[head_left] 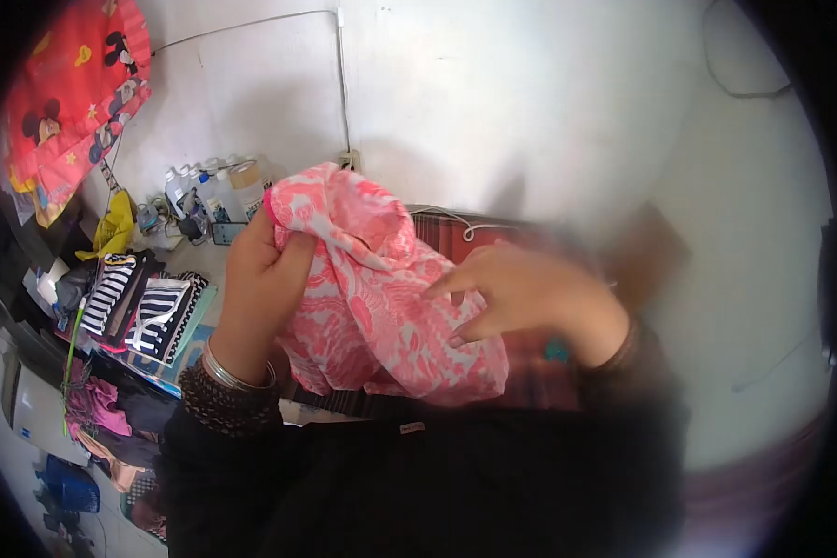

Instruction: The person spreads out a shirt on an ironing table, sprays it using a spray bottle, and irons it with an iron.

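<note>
A pink and white patterned cloth garment (372, 307) hangs in loose folds in front of my body; its exact kind does not show. My left hand (268, 270) is closed on its upper left edge, thumb on top, beside a bright pink trim. A bunched opening of the fabric faces up near that hand. On the other side, my right hand (521, 296) has its fingers spread and apart over the garment's right part. Whether those fingertips touch the fabric I cannot tell. Part of the right hand is smeared by motion.
Behind the garment lies a dark red checked cloth (442, 237). Folded striped clothes (158, 312) are stacked at left, with several bottles (219, 191) and a phone (229, 233) by the wall. A red cartoon-print cloth (74, 102) hangs upper left. A blue bin (73, 485) stands lower left.
</note>
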Demonstrator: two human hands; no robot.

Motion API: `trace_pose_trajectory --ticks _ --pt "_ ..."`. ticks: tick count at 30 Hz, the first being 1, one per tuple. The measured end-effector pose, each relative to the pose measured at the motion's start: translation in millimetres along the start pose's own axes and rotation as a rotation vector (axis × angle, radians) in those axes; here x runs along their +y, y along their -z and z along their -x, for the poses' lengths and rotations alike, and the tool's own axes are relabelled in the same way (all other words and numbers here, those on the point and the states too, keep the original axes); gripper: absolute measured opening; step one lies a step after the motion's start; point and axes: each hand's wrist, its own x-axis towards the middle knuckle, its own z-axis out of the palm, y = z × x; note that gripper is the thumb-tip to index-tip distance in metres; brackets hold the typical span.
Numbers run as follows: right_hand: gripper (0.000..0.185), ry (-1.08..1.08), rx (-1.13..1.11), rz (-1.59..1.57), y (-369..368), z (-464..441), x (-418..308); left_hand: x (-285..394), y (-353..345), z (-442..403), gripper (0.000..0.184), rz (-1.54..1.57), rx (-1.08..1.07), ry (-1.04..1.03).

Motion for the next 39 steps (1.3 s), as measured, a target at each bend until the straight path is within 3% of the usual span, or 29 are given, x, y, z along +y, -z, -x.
trace_pose_trajectory --ticks 2,3,5,9,12,15,16,17,18,19,21,22,23,25,26,27,28,30,32,33,34,36,38,39 --pt "0.058 0.055 0.221 0.092 -29.4 -8.1 6.5 2.6 0.7 -1.4 0.036 0.016 0.026 -0.015" --pt "0.058 0.058 0.224 0.089 -34.0 -10.9 2.9 5.0 1.3 -1.8 0.035 0.035 0.046 -0.030" --pt "0.053 0.114 0.720 0.121 -41.2 -18.4 -4.8 13.7 4.1 -1.7 0.035 -0.023 0.023 -0.062" --pt "0.053 0.257 0.991 -0.012 -45.6 -43.1 -2.9 24.9 9.4 -0.9 0.036 -0.114 -0.002 -0.083" --pt "0.041 0.219 1.111 -0.358 -35.1 -51.6 -0.9 14.9 18.7 -1.9 0.035 -0.098 -0.046 -0.004" --pt "0.022 0.431 0.863 0.181 -13.3 -42.9 4.2 19.1 27.6 -1.3 0.043 -0.141 -0.101 0.142" --pt "0.015 0.286 0.634 -0.182 -5.5 -34.8 -6.6 22.4 35.5 -0.6 0.043 -0.141 -0.103 0.139" --pt "0.011 0.137 0.392 -0.531 1.7 -30.0 -14.2 27.4 47.2 -1.1 0.050 -0.390 -0.216 0.163" --pt "0.011 0.139 0.398 -0.526 6.9 -29.6 -16.1 32.1 57.5 -3.9 0.057 -0.640 -0.326 0.184" --pt "0.010 0.249 0.387 -0.579 11.1 -29.9 -17.0 34.7 66.0 -7.9 0.057 -0.641 -0.326 0.180" --pt "0.009 0.357 0.370 -0.639 18.5 -30.4 -26.2 41.9 78.4 -12.7 0.069 -0.681 -0.159 -0.284" --pt "0.007 0.402 0.353 -0.641 22.5 -32.4 -37.2 63.3 51.5 -11.1 0.059 -0.327 -0.168 -0.292" --pt "0.005 0.447 0.332 -0.642 23.1 -36.0 -43.8 73.0 39.6 -10.2 0.059 -0.328 -0.165 -0.282" --pt "0.006 0.521 0.442 -0.516 17.7 -44.7 -43.4 84.1 24.9 -10.2 0.041 -0.305 -0.565 -0.081" --pt "0.014 0.598 0.564 -0.380 15.8 -48.3 -41.1 86.9 20.5 -8.8 0.027 -0.303 -0.600 0.148" --pt "0.014 0.601 0.563 -0.375 10.6 -49.2 -38.8 85.7 21.4 -8.1 0.027 -0.304 -0.597 0.143" --pt "0.027 0.553 0.712 -0.437 0.0 -48.4 -36.3 82.5 24.5 -7.7 0.023 -0.268 -0.515 0.082" --pt "0.060 0.345 0.704 -0.457 -26.0 -37.3 -14.9 76.6 39.3 -4.2 0.019 -0.164 -0.348 0.023" --pt "0.046 0.082 0.370 -0.325 -52.4 -18.1 7.5 65.8 67.1 8.1 0.022 -0.040 -0.069 -0.008" --pt "0.039 -0.193 0.121 -0.335 -63.7 -10.4 21.1 59.4 81.1 16.7 0.027 0.014 0.121 -0.040" --pt "0.033 -0.463 -0.134 -0.341 -78.8 -1.5 38.3 59.8 96.7 24.0 0.032 0.067 0.166 -0.081" --pt "0.023 -0.153 0.207 -0.257 -140.6 32.4 107.7 70.9 117.1 35.4 0.038 0.113 0.206 -0.108" --pt "0.027 -0.634 0.156 -0.738 -103.5 67.7 91.8 79.9 127.1 41.5 0.043 0.085 0.298 -0.224" --pt "0.024 -0.546 0.314 -0.867 -100.4 82.1 99.3 75.4 135.1 39.5 0.043 0.087 0.285 -0.208"
